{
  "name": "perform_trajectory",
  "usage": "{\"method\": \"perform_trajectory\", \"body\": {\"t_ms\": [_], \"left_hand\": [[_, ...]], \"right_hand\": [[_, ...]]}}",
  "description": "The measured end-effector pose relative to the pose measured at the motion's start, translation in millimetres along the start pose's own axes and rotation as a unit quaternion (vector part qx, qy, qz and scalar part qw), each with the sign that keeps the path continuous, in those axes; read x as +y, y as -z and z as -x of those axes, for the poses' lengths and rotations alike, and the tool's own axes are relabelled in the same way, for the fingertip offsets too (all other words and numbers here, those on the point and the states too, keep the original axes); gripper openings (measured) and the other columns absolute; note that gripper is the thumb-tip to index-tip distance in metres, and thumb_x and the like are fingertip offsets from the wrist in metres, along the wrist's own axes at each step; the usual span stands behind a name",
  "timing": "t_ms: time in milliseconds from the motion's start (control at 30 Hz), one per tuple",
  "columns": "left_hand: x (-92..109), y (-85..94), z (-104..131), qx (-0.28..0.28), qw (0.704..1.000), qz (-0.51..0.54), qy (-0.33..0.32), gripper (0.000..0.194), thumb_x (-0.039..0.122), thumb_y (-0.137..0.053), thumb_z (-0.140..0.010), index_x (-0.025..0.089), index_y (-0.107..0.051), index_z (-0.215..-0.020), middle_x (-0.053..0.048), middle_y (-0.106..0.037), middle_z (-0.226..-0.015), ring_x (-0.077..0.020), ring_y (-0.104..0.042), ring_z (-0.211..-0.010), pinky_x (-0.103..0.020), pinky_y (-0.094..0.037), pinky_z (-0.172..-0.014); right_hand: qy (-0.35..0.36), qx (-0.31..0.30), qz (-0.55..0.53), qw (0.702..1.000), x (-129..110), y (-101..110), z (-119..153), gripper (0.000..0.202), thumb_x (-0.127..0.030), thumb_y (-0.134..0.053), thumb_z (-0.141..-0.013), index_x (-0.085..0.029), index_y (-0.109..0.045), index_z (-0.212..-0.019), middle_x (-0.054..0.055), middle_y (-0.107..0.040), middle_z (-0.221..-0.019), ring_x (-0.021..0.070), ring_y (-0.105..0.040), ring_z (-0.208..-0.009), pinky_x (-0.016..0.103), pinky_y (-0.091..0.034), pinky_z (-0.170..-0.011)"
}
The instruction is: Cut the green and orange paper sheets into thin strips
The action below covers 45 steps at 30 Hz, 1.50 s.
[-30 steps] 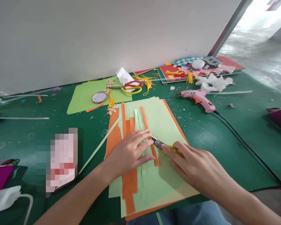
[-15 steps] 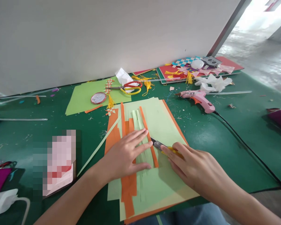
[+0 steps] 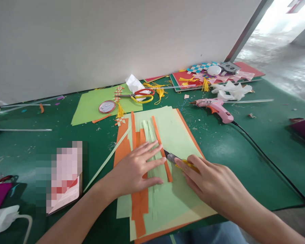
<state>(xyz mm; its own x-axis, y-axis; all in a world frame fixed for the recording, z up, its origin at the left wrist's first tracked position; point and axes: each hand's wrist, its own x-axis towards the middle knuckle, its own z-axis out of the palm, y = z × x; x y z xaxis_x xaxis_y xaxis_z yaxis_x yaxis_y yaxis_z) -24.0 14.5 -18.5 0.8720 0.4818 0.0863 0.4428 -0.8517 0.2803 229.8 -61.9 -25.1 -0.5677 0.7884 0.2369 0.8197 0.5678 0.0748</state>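
My left hand (image 3: 144,166) lies with fingers spread over orange and pale green paper strips, its fingertips at a narrow orange strip (image 3: 158,135). In my right hand (image 3: 205,176) is a yellow utility knife (image 3: 171,157), its dark blade pointing left and reaching the edge of that orange strip. Beneath both hands is a stack of pale green paper (image 3: 188,200), with an orange sheet showing along its right and bottom edges. Wider orange strips (image 3: 139,196) run under my left hand, which hides their middle. One thin pale green strip (image 3: 106,161) slants off the stack toward the lower left.
Red-and-yellow scissors (image 3: 143,95) and a round tin (image 3: 107,106) lie on a green sheet (image 3: 87,108) at the back. A pink glue gun (image 3: 216,107) trails its black cord right. At left are a partly blurred phone (image 3: 66,193) and a white plug (image 3: 5,218).
The fingers of my left hand have spread a little wider and shifted slightly. The knife and my right hand stay almost where they were.
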Motion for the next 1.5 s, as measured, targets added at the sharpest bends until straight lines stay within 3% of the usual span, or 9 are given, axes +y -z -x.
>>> {"method": "perform_trajectory", "body": {"t_ms": [800,1000,1167,1367,1500], "left_hand": [[2,-0.1,0,-0.015,1.0,-0.024,0.006,0.058,0.059,-0.046,-0.092,0.021,-0.054,-0.135,-0.013,-0.033,-0.152,-0.0281,-0.025,-0.144,-0.051,-0.03,-0.116],[4,-1.4,-3,0.018,1.0,-0.019,0.01,0.056,0.058,-0.047,-0.092,0.02,-0.056,-0.132,-0.012,-0.04,-0.149,-0.0284,-0.03,-0.142,-0.05,-0.033,-0.115],[0,-2.0,-6,0.06,0.996,-0.021,0.061,0.061,0.058,-0.046,-0.093,0.018,-0.046,-0.14,-0.007,-0.042,-0.149,-0.0248,-0.031,-0.142,-0.046,-0.031,-0.117],[-3,-0.3,-6,0.022,0.998,-0.026,0.056,0.075,0.066,-0.046,-0.088,0.02,-0.037,-0.146,-0.005,-0.034,-0.153,-0.0274,-0.024,-0.145,-0.049,-0.025,-0.119],[-4,0.1,-6,0.009,0.999,-0.021,0.037,0.072,0.065,-0.046,-0.088,0.02,-0.04,-0.144,-0.007,-0.037,-0.152,-0.0275,-0.025,-0.144,-0.05,-0.024,-0.119]], "right_hand": [[-0.019,0.026,0.025,0.999,9,-4,-21,0.034,-0.017,-0.051,-0.09,-0.016,-0.061,-0.122,0.002,-0.058,-0.082,0.0142,-0.059,-0.061,0.03,-0.036,-0.045],[-0.018,0.021,0.037,0.999,11,-7,-25,0.038,-0.016,-0.053,-0.088,-0.014,-0.06,-0.125,0.002,-0.058,-0.082,0.0135,-0.057,-0.059,0.029,-0.034,-0.044],[-0.005,0.025,0.046,0.999,11,-4,-23,0.038,-0.015,-0.052,-0.088,-0.013,-0.059,-0.125,0.002,-0.056,-0.079,0.0138,-0.056,-0.057,0.029,-0.033,-0.043],[0.011,0.013,0.036,0.999,9,1,-15,0.039,-0.014,-0.053,-0.087,-0.013,-0.059,-0.125,0.003,-0.055,-0.081,0.0141,-0.055,-0.058,0.029,-0.035,-0.043],[0.01,0.003,0.024,1.0,9,1,-12,0.038,-0.014,-0.054,-0.086,-0.013,-0.059,-0.124,0.004,-0.055,-0.083,0.0149,-0.057,-0.061,0.03,-0.036,-0.043]]}}
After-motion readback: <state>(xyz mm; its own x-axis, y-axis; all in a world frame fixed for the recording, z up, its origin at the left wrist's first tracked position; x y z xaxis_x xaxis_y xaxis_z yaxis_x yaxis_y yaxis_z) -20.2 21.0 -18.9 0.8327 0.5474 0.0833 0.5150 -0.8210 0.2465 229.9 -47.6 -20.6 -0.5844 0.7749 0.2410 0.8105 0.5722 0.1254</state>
